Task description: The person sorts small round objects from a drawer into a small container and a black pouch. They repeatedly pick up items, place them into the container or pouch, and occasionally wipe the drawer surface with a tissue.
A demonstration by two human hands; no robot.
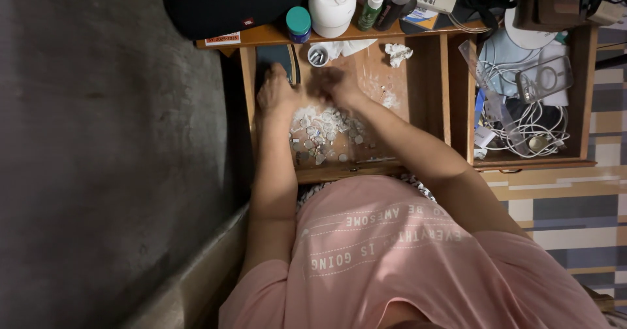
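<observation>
My two hands reach into an open wooden drawer (428, 81). My left hand (275, 94) lies palm down at the drawer's left side, fingers spread, beside a dark flat item (273, 56). My right hand (333, 84) is blurred and hovers over the far edge of a pile of small white and silvery pieces (323, 133) scattered on the drawer floor. Whether it holds any piece is unclear. A small round silvery cup (317, 56) stands just beyond both hands.
A crumpled tissue (397, 53) lies at the drawer's back right. On the desktop stand a black speaker (222, 2), a teal-capped jar (298, 23), a white round container (332, 2) and spray bottles (373, 5). A second open drawer (588, 94) holds white cables (532, 120).
</observation>
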